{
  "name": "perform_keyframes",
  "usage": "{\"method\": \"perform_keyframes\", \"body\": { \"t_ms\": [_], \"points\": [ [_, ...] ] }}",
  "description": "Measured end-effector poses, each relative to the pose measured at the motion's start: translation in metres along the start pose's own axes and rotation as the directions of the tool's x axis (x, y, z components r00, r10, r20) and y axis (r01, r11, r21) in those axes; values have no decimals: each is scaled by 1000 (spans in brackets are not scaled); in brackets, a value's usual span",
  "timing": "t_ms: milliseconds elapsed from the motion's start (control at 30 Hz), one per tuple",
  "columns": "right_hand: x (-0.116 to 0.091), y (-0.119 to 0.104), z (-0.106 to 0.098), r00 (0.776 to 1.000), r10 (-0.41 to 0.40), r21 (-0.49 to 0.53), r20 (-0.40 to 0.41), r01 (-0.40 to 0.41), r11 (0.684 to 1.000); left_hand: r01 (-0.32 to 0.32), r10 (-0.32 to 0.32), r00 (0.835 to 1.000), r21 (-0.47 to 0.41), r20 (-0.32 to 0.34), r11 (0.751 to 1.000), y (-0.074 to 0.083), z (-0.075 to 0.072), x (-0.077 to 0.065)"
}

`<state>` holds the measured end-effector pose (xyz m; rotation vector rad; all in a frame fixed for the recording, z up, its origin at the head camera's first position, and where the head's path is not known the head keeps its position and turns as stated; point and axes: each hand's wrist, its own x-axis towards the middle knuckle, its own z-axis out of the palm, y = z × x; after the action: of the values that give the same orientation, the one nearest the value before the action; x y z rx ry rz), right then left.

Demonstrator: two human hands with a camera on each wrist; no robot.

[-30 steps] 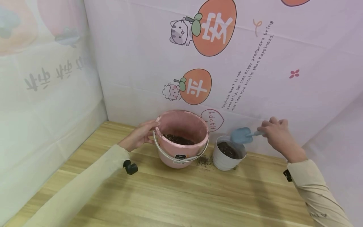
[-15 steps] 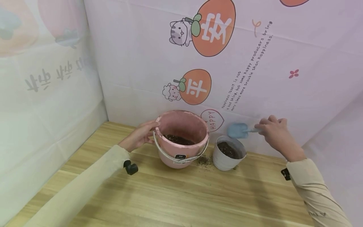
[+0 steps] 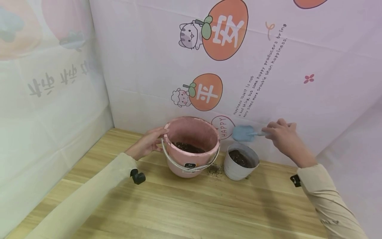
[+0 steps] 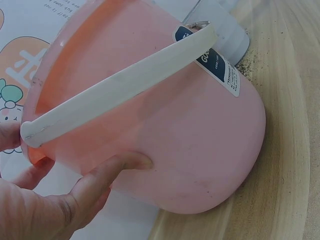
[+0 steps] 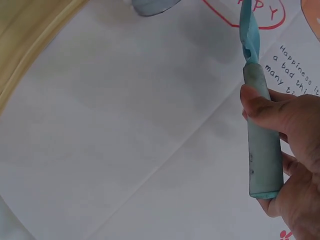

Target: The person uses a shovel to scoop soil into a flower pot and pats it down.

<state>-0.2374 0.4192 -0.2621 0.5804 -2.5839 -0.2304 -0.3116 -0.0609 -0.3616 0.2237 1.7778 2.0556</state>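
Note:
A pink bucket (image 3: pixel 179 158) with dark soil (image 3: pixel 188 147) low inside stands on the wooden table. My left hand (image 3: pixel 146 144) holds it at the left of its rim; in the left wrist view the thumb (image 4: pixel 132 160) presses on the outer wall below the white bail handle (image 4: pixel 120 87). To the bucket's right stands a white flowerpot (image 3: pixel 234 170), partly filled with soil (image 3: pixel 238 158). My right hand (image 3: pixel 282 137) grips a small blue trowel (image 3: pixel 243 133) by its grey-green handle (image 5: pixel 262 142). The blade is raised above and behind the pot, pointing left towards the bucket.
Spilled soil (image 3: pixel 215 169) lies on the table (image 3: pixel 179 209) between bucket and pot. A printed white cloth (image 3: pixel 143 66) hangs close behind both, with more white cloth at the left (image 3: pixel 59 116) and right sides.
My right hand has moved left and slightly up with the trowel, its blade passing from over the pot's right rim towards the bucket. My left hand and the bucket have stayed in place.

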Motion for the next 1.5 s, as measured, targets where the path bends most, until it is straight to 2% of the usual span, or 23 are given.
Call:
{"method": "perform_keyframes", "body": {
  "t_ms": [200, 633, 867, 1000, 1167, 1333, 1500],
  "points": [
    [11, -11, -1, 998, -24, 72, -52, 28, 997, -3, 3, 1000, 13, 1, 1000, 0, 0, -1],
    [35, -37, 6, 996, 21, 237, -86, 0, 972, -8, 8, 1000, 3, 23, 1000, -1, 1, 2],
    [49, -50, 9, 997, 37, 299, -70, -14, 954, -8, 8, 1000, 3, 24, 1000, 0, 2, 1],
    [58, -59, 11, 998, 8, 282, -59, 9, 959, -9, 9, 1000, 5, 24, 1000, 0, 1, 0],
    [70, -70, 16, 995, -56, 230, -82, 74, 970, -1, 1, 1000, -4, 20, 1000, 0, 0, 0],
    [83, -82, 18, 986, -133, 104, -101, 143, 984, 0, 0, 1000, -10, 17, 1000, -1, 0, 0],
    [94, -99, 16, 977, -200, -24, -70, 199, 980, 6, -6, 1000, -8, 19, 1000, 0, 0, 1]
  ]
}}
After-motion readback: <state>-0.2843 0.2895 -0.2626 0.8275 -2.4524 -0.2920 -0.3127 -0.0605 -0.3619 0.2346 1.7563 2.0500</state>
